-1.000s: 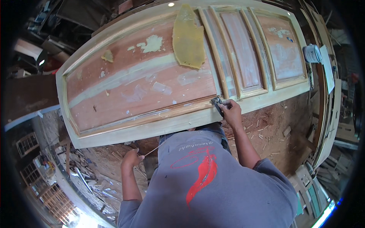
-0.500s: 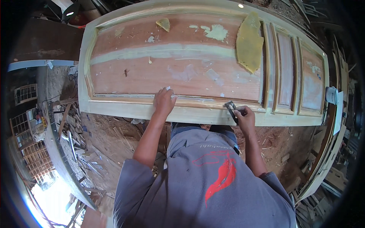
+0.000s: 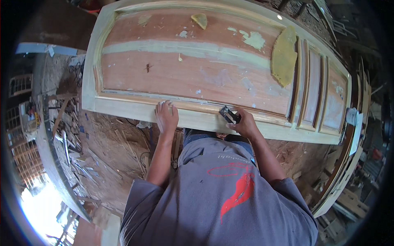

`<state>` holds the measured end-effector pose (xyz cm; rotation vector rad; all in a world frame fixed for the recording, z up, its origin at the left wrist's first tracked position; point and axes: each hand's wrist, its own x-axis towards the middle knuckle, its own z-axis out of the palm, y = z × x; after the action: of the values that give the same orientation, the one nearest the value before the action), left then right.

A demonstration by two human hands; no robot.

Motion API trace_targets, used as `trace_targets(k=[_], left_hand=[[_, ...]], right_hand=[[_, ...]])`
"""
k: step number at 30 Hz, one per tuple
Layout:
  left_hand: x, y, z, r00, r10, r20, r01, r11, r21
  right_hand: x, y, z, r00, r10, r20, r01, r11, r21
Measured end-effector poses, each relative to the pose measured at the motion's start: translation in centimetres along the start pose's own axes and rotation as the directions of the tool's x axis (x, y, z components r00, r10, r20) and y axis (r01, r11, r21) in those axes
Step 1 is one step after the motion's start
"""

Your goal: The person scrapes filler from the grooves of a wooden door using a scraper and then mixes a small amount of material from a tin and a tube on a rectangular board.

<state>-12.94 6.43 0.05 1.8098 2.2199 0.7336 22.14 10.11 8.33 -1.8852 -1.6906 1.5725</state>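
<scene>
A panelled wooden door [image 3: 123, 104] lies flat across in front of me, its pale frame edged with raised moulding. On its near rail rests my left hand [image 3: 167, 118], fingers stretched out flat over the moulding and holding nothing. My right hand [image 3: 246, 124] grips a small black scraper [image 3: 228, 114] with pale smears on it, tilted over the near moulding. A broad pale filler band [image 3: 156, 48] runs along the large reddish panel. Farther off on that panel are a dried filler patch [image 3: 253, 40] and a few small pale spots.
A large yellow sheet piece [image 3: 284, 59] lies at the panel's right end, a smaller yellow piece [image 3: 200, 20] toward the far edge. A white container [image 3: 351, 115] stands by the door's right end. Wood scraps [image 3: 84, 160] litter the floor on the left.
My right hand has moved left along the near rail with the scraper, closer to my left hand. My left hand has shifted left, its fingers now flatter. The view has tilted slightly.
</scene>
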Motion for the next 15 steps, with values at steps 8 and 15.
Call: trace_targets(k=[8, 15], left_hand=[[-5.3, 0.4, -0.6, 0.993, -0.084, -0.085, 0.072, 0.988, -0.134], [-6.5, 4.7, 0.0, 0.973, -0.178, 0.149, 0.232, 0.772, -0.591]], right_hand=[[3.4, -2.5, 0.3, 0.93, -0.36, 0.074, 0.366, 0.886, -0.285], [6.2, -7.5, 3.4, 0.964, -0.172, 0.201, 0.21, 0.959, -0.191]])
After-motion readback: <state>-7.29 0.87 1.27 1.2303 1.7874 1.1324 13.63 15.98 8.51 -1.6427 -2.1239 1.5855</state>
